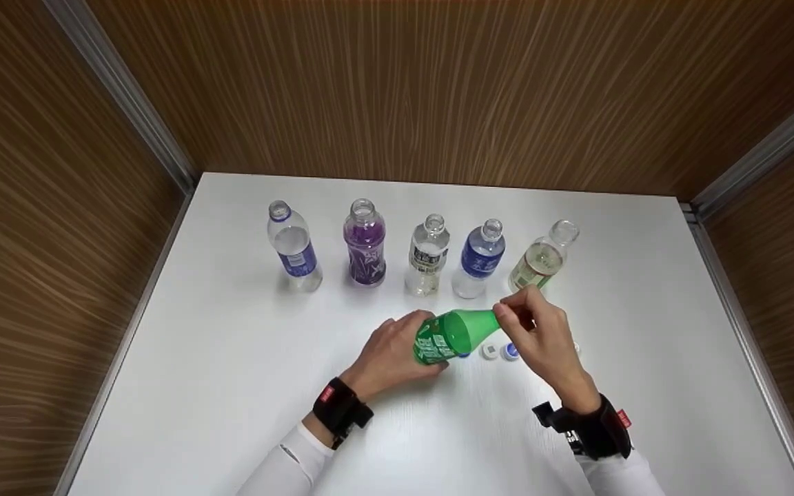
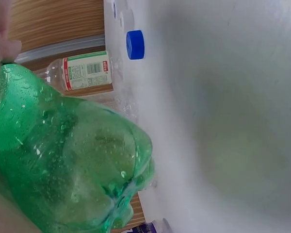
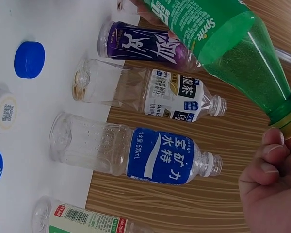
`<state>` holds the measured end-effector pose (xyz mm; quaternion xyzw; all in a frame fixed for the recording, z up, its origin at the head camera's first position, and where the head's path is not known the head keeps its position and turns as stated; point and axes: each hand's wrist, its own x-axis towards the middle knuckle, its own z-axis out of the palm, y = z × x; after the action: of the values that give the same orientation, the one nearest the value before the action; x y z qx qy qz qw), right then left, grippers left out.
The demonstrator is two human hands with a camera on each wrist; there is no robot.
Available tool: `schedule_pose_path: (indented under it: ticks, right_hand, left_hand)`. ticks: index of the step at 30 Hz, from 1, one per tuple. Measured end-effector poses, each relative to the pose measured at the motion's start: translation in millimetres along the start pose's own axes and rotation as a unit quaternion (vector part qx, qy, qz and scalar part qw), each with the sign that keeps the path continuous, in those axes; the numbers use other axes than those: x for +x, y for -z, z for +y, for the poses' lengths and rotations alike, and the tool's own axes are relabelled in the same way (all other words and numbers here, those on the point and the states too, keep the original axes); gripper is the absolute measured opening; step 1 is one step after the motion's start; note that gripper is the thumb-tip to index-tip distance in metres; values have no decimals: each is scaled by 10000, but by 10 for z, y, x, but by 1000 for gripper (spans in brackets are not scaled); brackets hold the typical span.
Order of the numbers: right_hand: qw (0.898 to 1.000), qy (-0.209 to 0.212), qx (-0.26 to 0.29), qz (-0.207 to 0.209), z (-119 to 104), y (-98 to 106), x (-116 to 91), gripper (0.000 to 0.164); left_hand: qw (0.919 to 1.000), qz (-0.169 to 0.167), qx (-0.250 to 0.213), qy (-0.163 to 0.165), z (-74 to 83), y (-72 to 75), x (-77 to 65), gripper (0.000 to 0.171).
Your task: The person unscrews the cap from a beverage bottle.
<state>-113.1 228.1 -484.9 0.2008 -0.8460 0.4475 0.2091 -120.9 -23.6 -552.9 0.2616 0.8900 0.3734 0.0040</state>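
Observation:
My left hand (image 1: 391,353) grips a green Sprite bottle (image 1: 444,337) around its body, tilted with the neck toward the right. At the neck, my right hand (image 1: 542,337) pinches the yellowish bottle cap (image 3: 290,121) between thumb and fingers. The cap sits on the bottle's mouth; in the head view the fingers hide it. Droplets cling to the inside of the green bottle (image 2: 63,150) in the left wrist view. Below the bottle lie loose caps: a blue cap (image 3: 29,59), a white cap (image 3: 2,111) and a blue-and-white cap (image 1: 511,351).
Behind my hands several uncapped bottles stand in a row: a blue-labelled bottle (image 1: 295,251), a purple bottle (image 1: 365,248), a tea bottle (image 1: 428,258), another blue-labelled bottle (image 1: 481,258) and a green-labelled bottle (image 1: 540,260). Wood-grain panels (image 1: 404,89) enclose the white table (image 1: 231,386).

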Motion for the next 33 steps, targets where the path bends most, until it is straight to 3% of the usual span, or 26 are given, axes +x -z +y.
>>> schedule_pose_path:
  ticks: [11, 16, 18, 21, 23, 26, 29, 33]
  right_hand:
    - [9992, 373, 84, -94, 16, 4, -18, 22]
    - [9991, 326, 174, -201, 21, 16, -19, 19]
    - [9997, 120, 101, -182, 35, 15, -24, 16]
    - [9989, -418, -96, -167, 59, 7, -39, 9]
    - [9963, -797, -276, -156, 71, 1, -50, 4]
    - [9919, -1155, -508, -178, 80, -8, -59, 9]
    - [9913, -1197, -526, -178, 84, -12, -60, 10]
    - [9947, -942, -390, -113, 81, -16, -61, 6]
  left_hand:
    - [9895, -923, -1020, 452, -10, 57, 13, 69]
    - [9877, -962, -1119, 508, -14, 36, 17, 67]
    - [9933, -741, -787, 417, -13, 5, 17, 67]
    - [9996, -112, 255, 88, -12, -38, 17, 68]
    - [9928, 384, 1126, -154, -13, -55, 20, 69]
    - [9737, 910, 2054, -371, -13, -61, 23, 70]
    - [9654, 1061, 2337, -460, -10, -56, 25, 73]
    - [9706, 960, 2159, -462, -3, -46, 22, 73]
